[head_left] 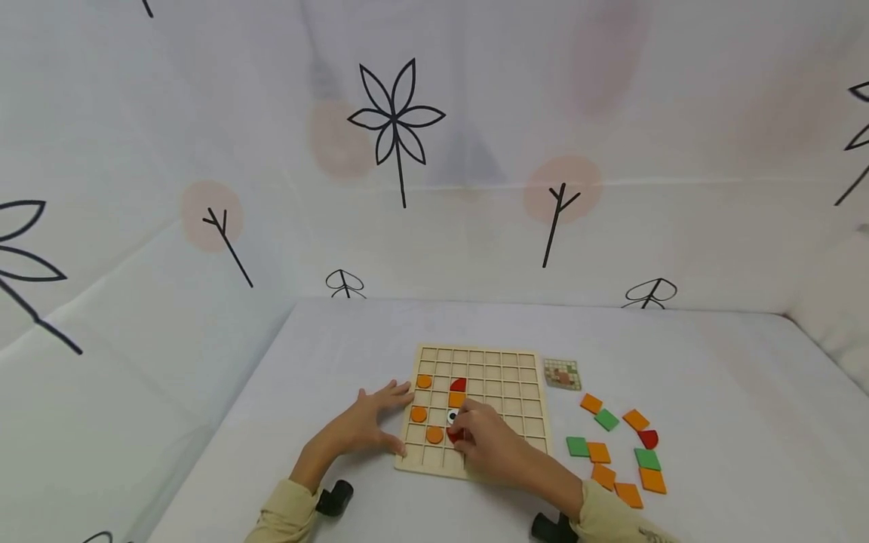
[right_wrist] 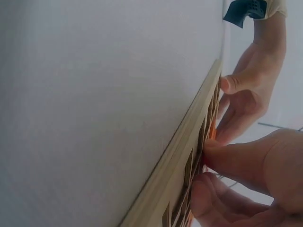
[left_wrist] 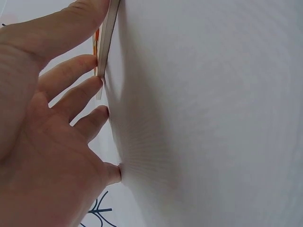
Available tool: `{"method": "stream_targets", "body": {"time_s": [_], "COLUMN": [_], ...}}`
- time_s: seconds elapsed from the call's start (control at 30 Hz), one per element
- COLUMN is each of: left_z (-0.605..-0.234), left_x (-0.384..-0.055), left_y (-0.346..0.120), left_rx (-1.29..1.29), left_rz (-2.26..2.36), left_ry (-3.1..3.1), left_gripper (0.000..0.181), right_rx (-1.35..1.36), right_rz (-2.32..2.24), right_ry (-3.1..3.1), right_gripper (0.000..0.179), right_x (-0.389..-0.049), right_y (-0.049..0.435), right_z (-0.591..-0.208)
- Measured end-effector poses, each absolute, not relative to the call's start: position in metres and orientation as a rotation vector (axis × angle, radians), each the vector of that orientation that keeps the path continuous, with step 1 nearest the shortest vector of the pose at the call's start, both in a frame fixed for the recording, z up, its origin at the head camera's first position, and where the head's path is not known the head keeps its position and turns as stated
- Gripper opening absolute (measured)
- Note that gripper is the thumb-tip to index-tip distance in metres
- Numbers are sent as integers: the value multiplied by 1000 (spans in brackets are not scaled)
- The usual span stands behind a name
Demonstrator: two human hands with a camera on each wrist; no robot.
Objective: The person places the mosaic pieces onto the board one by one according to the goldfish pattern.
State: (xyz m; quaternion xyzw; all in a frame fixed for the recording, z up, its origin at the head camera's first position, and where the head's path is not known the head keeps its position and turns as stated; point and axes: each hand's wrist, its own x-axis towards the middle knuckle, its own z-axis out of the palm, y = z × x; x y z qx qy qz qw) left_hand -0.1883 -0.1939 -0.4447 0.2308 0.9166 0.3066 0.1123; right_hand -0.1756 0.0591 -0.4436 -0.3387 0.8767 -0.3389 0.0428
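Note:
A wooden grid board (head_left: 509,383) lies flat on the white table. My left hand (head_left: 363,421) is spread along the board's left edge, with thumb and fingertips touching it. In the left wrist view, those fingers (left_wrist: 75,94) are straight and apart. Over the lower middle squares, my right hand (head_left: 492,443) pinches a red rounded tile (head_left: 453,435), mostly covered by the fingertips. Just above it sits an eye tile (head_left: 452,415), then an orange square (head_left: 457,399) and a red quarter-round tile (head_left: 459,385). Several orange discs (head_left: 434,434) occupy squares to the left.
Right of the board lies a small pattern card (head_left: 562,374). Several loose tiles are scattered beside it, among them orange squares (head_left: 636,419), green squares (head_left: 606,420) and a red quarter-round piece (head_left: 648,439). A printed white cloth (head_left: 468,249) hangs behind the table.

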Motion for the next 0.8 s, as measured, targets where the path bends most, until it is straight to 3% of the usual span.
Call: {"method": "stream_targets", "body": {"time_s": [0.53,0.8], "left_z": [-448,-449], "left_x": [-190,-190], "left_y": [-193,-194], "left_rx": [634,654], "left_rz": [861,870], "left_ry": [2706,2704], "left_gripper": [87,87], "right_rx": [-1008,-940], "right_rz": [-871,-845], "right_ry": [2756,2755], "right_gripper": [5,13], "right_x": [-166,-164], "right_y": [102,147], "right_z": [-429,-415]}}
